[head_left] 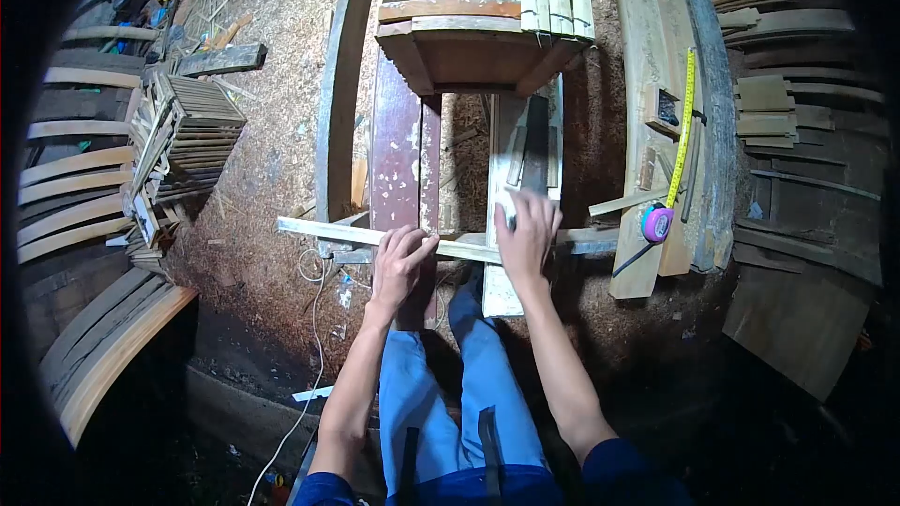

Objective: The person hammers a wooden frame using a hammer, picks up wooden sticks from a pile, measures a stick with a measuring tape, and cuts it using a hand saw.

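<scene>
A long pale wooden strip (pixel 328 230) lies crosswise over the boards in front of me. My left hand (pixel 401 260) is closed over it near its middle, pressing it to the reddish painted board (pixel 396 159). My right hand (pixel 528 236) is at the strip's right end, fingers bent. A dark tapered blade, like a hand saw (pixel 535 136), extends forward from under those fingers along a whitish board (pixel 502 289). The right hand appears closed around its handle, which is mostly hidden.
Ahead stands a slatted wooden piece (pixel 478 47). On the right plank are a yellow tape measure (pixel 659 222), pulled out, and a small wooden box (pixel 663 111). Slat bundles (pixel 195 136) and curved pieces (pixel 80 169) lie left. A white cable (pixel 319 356) runs across the sawdust floor.
</scene>
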`<state>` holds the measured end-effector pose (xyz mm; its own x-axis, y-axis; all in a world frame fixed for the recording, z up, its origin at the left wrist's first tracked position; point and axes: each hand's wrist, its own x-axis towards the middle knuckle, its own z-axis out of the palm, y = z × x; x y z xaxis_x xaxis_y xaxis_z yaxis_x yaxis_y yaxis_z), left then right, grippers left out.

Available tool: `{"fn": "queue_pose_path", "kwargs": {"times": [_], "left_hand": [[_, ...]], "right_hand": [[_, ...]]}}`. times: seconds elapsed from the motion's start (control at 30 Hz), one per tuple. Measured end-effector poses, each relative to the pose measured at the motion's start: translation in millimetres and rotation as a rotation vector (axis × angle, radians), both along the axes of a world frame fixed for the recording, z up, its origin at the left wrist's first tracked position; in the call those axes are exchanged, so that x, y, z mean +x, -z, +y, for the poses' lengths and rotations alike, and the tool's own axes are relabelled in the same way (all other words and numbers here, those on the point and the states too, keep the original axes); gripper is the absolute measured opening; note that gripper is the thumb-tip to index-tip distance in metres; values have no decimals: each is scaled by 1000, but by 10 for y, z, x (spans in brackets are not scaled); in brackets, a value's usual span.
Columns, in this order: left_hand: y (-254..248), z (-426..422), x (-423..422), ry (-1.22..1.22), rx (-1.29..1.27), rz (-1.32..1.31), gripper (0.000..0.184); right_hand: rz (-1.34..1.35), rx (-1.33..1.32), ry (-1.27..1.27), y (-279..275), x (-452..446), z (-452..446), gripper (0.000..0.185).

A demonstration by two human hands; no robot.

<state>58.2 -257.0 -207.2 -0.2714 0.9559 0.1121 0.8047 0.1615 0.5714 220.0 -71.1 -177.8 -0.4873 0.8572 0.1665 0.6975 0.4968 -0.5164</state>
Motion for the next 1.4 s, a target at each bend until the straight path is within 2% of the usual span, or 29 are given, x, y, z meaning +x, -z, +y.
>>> {"fn": "queue_pose_path", "kwargs": {"times": [0.07,0.13,0.17,0.2,0.27,0.3,0.4,0.43,0.6,0.67,0.73,0.83,0.87,0.93,1.0,1.1,1.2,1.33,1.4], "left_hand": [[-15,43,-14,19,-23,-16,53],[10,46,-43,45,-23,-47,52],[24,19,-68,67,-30,-74,51],[14,-15,-94,70,-33,-76,51],[-18,-102,-140,78,-74,-56,51],[-14,-143,-158,78,-74,-62,60],[-16,-237,-179,112,-62,-61,59],[-14,-247,-184,116,-70,-57,58],[35,-220,-164,96,-56,-39,59],[59,-210,-152,100,-53,-43,60],[63,-219,-155,74,-45,-37,61],[66,-316,-139,40,-29,-46,62],[77,-330,-133,26,-15,-55,62],[104,-372,-83,22,-34,-34,62],[111,-368,-11,34,-42,-13,61],[97,-252,87,46,-31,-6,62],[84,-103,166,35,-47,-29,61],[86,-10,253,-8,-88,-26,60],[86,-57,251,16,-174,-23,54]], "right_hand": [[-31,-92,-128,-73,245,-291,30],[-60,-109,-150,-129,467,-544,35],[-104,-145,-136,-140,585,-612,47],[-106,-149,-133,-136,656,-655,47],[-146,-190,-23,-105,774,-735,60],[-165,-225,-29,-104,812,-758,72],[-317,-207,-49,-37,898,-700,75],[-289,-181,-49,9,921,-669,78],[-178,-149,-151,84,1018,-445,72],[-87,-262,-221,152,1071,-314,65],[-23,-240,-258,170,1018,-114,61],[88,-353,-232,122,890,115,57],[87,-349,-234,105,852,174,57],[-97,-248,-332,44,744,219,53],[-70,-284,-315,94,679,146,48],[-24,-113,-329,118,672,67,40],[12,-105,-222,-85,718,-160,40],[-92,-68,-305,-4,849,-635,39],[-103,-91,-293,102,885,-767,37]]}}
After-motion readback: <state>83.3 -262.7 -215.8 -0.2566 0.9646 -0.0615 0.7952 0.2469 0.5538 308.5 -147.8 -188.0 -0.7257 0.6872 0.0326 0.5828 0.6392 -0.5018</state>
